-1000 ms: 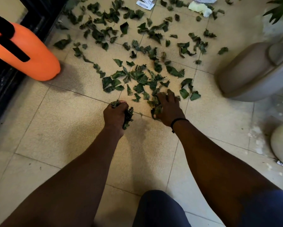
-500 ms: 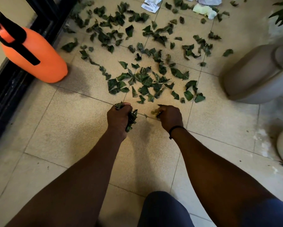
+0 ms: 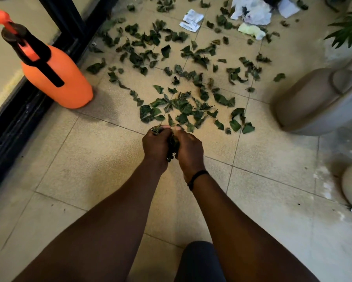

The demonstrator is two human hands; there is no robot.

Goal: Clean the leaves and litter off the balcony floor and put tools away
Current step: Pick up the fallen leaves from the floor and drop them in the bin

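**Both fists on one bundle, most of the floor still to clear**

While our fingers curl tight, the left hand (image 3: 155, 143) and the right hand (image 3: 189, 148) press knuckle to knuckle just above the floor (image 3: 93, 165), and between them we grip a dark wad of gathered leaves (image 3: 172, 146); a few tips poke out above the left fist and a few hang below where the palms meet. How much we actually hold we cannot say, since the fists cover most of it.

Just beyond the knuckles the nearest scattered leaves (image 3: 183, 110) begin, thick at first, then thinner across several tiles toward the far edge. Farther off lies the litter: a flat white packet (image 3: 191, 20), crumpled white paper (image 3: 252, 11) and a pale yellow-green scrap (image 3: 251, 30) beside it. None of that is picked up.

We judge the task as early. The tiles near our knees look bare, one handful is collected, and the bulk of the leaves and all the paper remain. An orange sprayer bottle (image 3: 57, 78) stands at the left against the dark door frame (image 3: 14, 127), not yet put away.

A greyish pot (image 3: 313, 102) at the right is blurred and cut by the frame, as is the green plant (image 3: 348, 31) in the upper corner. We see no bin or bag for the handful.
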